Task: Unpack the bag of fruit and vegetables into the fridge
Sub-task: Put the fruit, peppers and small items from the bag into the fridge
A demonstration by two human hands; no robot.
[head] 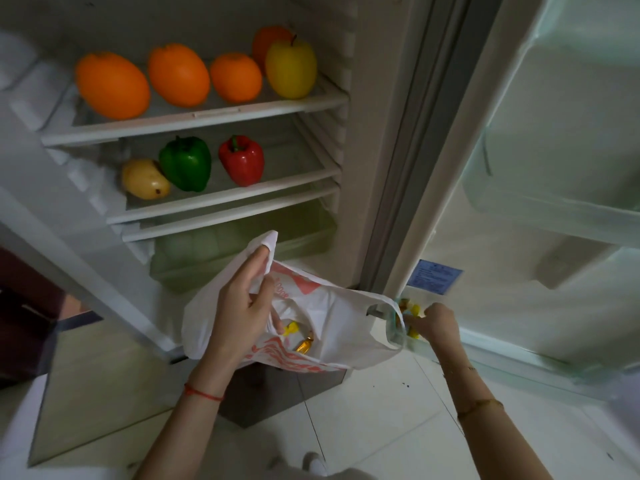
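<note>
My left hand point(242, 306) grips the rim of a white plastic bag with red print point(332, 317), held open in front of the fridge. Small yellow and gold wrapped items point(299, 337) lie inside the bag. My right hand point(438, 322) holds a small clear container with yellow and orange pieces point(403, 320) at the bag's right edge, low by the open door. The upper shelf point(207, 117) carries several oranges point(112, 85) and a yellow apple point(291, 69). The shelf below holds a mango point(144, 179), a green pepper point(186, 163) and a red pepper point(241, 160).
A greenish crisper drawer point(242, 247) sits under the shelves. The fridge door point(554, 168) stands open on the right, its pale bins point(540, 206) showing. White floor tiles point(381, 427) lie below, and a dark cabinet point(20, 306) stands at the left.
</note>
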